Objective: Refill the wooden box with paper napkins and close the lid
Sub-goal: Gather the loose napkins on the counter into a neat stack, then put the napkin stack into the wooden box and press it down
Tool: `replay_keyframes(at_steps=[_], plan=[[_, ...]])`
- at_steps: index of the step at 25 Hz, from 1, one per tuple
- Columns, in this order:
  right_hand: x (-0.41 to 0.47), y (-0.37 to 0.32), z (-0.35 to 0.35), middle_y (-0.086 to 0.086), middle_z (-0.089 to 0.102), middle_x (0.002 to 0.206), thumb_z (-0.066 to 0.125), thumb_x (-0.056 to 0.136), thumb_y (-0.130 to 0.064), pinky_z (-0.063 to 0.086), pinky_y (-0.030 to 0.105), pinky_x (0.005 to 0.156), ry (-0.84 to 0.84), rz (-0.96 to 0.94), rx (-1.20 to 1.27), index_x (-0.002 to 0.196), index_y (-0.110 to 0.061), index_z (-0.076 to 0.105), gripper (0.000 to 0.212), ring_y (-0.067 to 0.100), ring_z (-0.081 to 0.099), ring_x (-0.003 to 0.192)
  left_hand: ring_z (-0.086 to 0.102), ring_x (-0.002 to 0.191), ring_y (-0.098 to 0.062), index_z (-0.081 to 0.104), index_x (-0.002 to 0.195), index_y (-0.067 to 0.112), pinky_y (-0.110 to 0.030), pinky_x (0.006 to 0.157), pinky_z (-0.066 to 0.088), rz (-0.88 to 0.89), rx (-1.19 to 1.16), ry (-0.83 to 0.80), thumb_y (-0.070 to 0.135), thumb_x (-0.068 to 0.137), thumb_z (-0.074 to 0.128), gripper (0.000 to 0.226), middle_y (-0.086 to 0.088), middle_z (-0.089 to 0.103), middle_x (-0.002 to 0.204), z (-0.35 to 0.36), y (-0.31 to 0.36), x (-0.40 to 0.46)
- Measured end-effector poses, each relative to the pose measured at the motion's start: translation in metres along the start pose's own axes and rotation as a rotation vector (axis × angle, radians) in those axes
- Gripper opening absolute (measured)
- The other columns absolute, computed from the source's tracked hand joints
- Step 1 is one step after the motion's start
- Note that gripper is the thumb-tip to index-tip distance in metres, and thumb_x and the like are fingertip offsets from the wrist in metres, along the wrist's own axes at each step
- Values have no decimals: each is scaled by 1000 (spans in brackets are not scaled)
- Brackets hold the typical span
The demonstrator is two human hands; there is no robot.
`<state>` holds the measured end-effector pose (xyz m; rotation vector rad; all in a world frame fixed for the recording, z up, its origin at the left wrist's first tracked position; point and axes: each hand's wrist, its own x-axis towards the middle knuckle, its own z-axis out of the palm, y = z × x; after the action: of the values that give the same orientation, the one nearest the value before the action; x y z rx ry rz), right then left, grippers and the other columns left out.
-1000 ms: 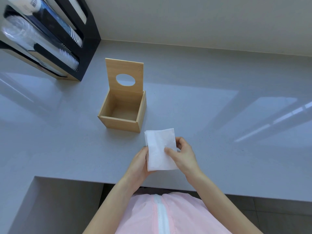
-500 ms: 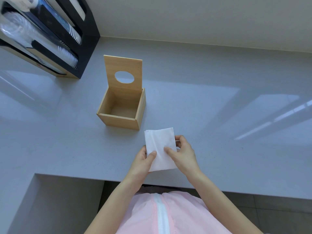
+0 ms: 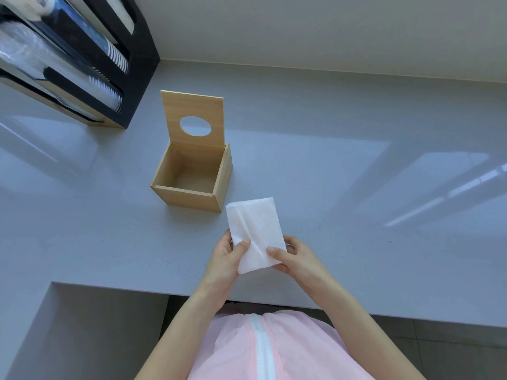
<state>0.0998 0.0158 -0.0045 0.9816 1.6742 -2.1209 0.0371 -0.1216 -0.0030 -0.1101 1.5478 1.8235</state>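
Napkins (image 3: 253, 231) near open box (image 3: 192, 185); dispenser (image 3: 76, 64) behind.

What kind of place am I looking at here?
Probably a café or office drinks station: a black dispenser rack holding sleeves of disposable cups stands on a grey counter, beside an open wooden napkin box being refilled.

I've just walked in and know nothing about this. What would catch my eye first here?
Most likely the white stack of paper napkins, held up over the near edge of the grey counter by the left hand and the right hand. Just behind it stands the wooden box, empty, its lid with a round hole tipped upright. A black cup dispenser sits far left.
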Motion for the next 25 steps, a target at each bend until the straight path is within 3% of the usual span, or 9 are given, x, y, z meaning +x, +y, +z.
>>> replay_keyframes(at_steps=[5, 8, 12, 18, 21, 25], plan=[[0, -11, -14, 3, 67, 102, 55, 88, -8, 54, 24, 86, -37, -61, -80, 99, -15, 59, 14, 17, 66, 95, 67, 88, -11, 60, 100, 23, -22, 72, 56, 99, 22, 24, 11, 90, 51, 17, 4, 70, 95, 8, 2, 0], [0, -21, -25, 0, 65, 98, 54, 87, -7, 54, 23, 83, -65, -98, -195, 100, -14, 58, 15, 16, 64, 90, 68, 83, -4, 60, 98, 22, -17, 67, 57, 123, 29, 75, 15, 88, 55, 13, 6, 69, 92, 10, 8, 4], [3, -39, -29, -5, 65, 90, 55, 85, -10, 51, 18, 74, -74, -148, -345, 89, -27, 58, 18, 12, 62, 81, 65, 69, 2, 58, 90, 23, -15, 63, 55, 141, 113, 167, 20, 86, 59, 5, 6, 64, 85, 2, 22, 7], [21, -72, -2, -10, 65, 85, 58, 84, -11, 46, 4, 60, -33, -265, -370, 83, -32, 57, 21, 6, 62, 75, 64, 75, -4, 61, 89, 26, -18, 71, 50, 206, 255, 147, 22, 84, 62, 7, 9, 70, 87, -34, 59, 20], [31, -81, 22, -6, 64, 85, 60, 85, -9, 49, 17, 70, 39, -331, -245, 84, -32, 55, 23, 11, 62, 77, 65, 74, -2, 62, 87, 25, -12, 66, 49, 229, 260, 126, 18, 85, 61, 7, 11, 70, 84, -56, 79, 26], [46, -88, 53, -4, 62, 85, 63, 84, -14, 50, 23, 71, 225, -380, -75, 82, -31, 46, 24, 12, 63, 72, 62, 68, 4, 62, 86, 25, -9, 62, 48, 225, 313, 116, 19, 86, 60, 6, 12, 67, 82, -82, 103, 40]])
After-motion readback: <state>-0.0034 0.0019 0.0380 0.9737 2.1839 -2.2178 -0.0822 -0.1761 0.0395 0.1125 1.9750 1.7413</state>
